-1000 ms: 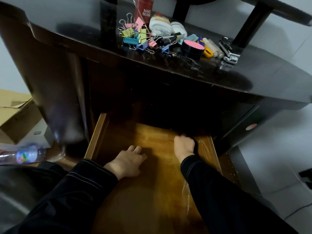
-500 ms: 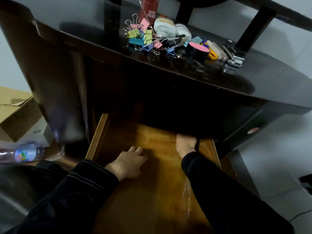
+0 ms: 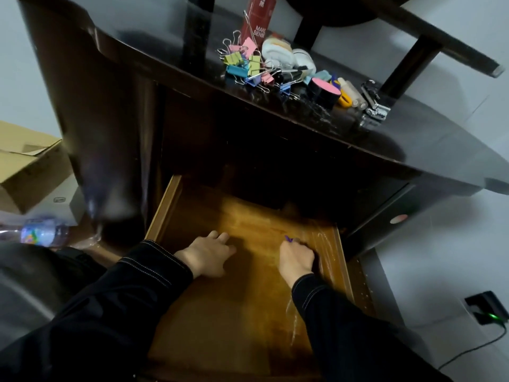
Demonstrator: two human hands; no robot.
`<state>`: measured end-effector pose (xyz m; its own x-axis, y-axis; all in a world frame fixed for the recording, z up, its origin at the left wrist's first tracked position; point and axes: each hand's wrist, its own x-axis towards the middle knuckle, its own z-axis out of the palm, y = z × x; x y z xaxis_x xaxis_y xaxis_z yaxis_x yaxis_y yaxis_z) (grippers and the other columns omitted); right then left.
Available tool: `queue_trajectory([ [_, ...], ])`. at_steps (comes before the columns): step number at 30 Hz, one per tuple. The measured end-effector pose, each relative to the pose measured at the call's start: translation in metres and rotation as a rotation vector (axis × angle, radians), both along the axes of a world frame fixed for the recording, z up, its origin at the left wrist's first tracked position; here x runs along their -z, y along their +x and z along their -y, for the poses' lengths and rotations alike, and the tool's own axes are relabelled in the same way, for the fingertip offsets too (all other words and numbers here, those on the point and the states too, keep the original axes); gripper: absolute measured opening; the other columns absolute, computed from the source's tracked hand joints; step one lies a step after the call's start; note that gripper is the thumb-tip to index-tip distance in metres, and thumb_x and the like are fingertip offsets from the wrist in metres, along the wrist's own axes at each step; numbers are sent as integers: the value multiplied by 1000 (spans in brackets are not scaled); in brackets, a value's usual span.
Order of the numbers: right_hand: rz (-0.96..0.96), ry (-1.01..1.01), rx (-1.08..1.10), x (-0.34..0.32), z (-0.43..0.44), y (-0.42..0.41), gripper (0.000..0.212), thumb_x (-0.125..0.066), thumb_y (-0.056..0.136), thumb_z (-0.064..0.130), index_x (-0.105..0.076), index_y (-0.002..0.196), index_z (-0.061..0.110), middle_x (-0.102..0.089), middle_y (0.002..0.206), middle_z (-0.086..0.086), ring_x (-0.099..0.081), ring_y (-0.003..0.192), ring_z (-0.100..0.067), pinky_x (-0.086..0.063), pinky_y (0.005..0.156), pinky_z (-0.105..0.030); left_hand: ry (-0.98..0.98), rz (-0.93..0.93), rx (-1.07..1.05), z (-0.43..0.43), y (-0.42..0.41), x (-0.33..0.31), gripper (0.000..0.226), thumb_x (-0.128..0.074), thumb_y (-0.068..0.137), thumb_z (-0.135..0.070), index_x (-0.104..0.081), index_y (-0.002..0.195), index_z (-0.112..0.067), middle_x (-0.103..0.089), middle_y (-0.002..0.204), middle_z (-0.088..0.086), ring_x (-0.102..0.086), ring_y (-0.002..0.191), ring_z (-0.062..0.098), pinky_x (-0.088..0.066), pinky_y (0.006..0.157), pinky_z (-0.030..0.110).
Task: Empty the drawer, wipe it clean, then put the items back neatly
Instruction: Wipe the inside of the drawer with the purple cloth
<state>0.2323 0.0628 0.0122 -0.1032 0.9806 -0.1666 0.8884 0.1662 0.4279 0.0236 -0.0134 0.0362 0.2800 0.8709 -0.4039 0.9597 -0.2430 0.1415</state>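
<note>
Down at 6 o'clock of the head view, the drawer (image 3: 242, 312) stands pulled out from under the dark table (image 3: 413, 133), bare wood floor showing, back end lost in shadow. Left hand (image 3: 208, 255) rests on the drawer floor toward 9 o'clock, fingers loosely bent, holding nothing. Right hand (image 3: 297, 257) sits toward 3 o'clock, near the right wall, grip curled tight round a small purple piece (image 3: 288, 238) that pokes out above the knuckles. What the piece is, I cannot tell: too little shows.

Up at 12 to 1 o'clock the emptied things lie heaped on the table: coloured binder clips (image 3: 248, 67), white rolls (image 3: 278, 52), a black tape roll (image 3: 325, 91) with a pink face, a metal stapler-like tool (image 3: 376, 106), a red box (image 3: 257, 20) behind them.

Handling, as a guess: the purple piece looks tiny and light, easy to drop, so a closed fist or fingertip pinch suits it. Clips are stiff, springy, their wire arms tangled; best lifted by the bodies, one or two at a time. Tape rolls are rigid and will roll on the glossy top; take them across the rim. Drawer floor looks smooth with pale streaks at the right side, so wiping seems not finished.

Over at 9 o'clock, on the floor, sit a cardboard box (image 3: 24, 166) and a plastic bottle (image 3: 41, 232).
</note>
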Motion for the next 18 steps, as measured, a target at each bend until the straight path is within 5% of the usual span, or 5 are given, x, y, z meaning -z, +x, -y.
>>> queue_trajectory([
  [8, -6, 41, 127, -14, -63, -19, 26, -56, 97, 9, -73, 113, 20, -70, 118, -5, -68, 109, -23, -53, 80, -32, 19, 13, -10, -6, 0, 11, 60, -56, 97, -33, -33, 152, -26, -30, 148, 6, -35, 129, 29, -49, 93, 41],
  [13, -12, -20, 35, -14, -19, -14, 36, -45, 95, -4, -70, 116, 11, -69, 119, -10, -68, 104, -28, -46, 69, -34, 20, 37, -7, -5, 2, 8, 55, -56, 97, -38, -39, 148, -24, -34, 146, 8, -37, 128, 30, -49, 95, 44],
  [18, -230, -188, 21, -10, 37, 3, 27, -55, 100, 30, -61, 121, 14, -50, 130, -10, -66, 94, -28, -51, 72, -34, 75, 170, 5, 0, 8, 5, 51, -56, 97, -38, -44, 145, -24, -38, 145, 7, -39, 130, 30, -47, 103, 43],
])
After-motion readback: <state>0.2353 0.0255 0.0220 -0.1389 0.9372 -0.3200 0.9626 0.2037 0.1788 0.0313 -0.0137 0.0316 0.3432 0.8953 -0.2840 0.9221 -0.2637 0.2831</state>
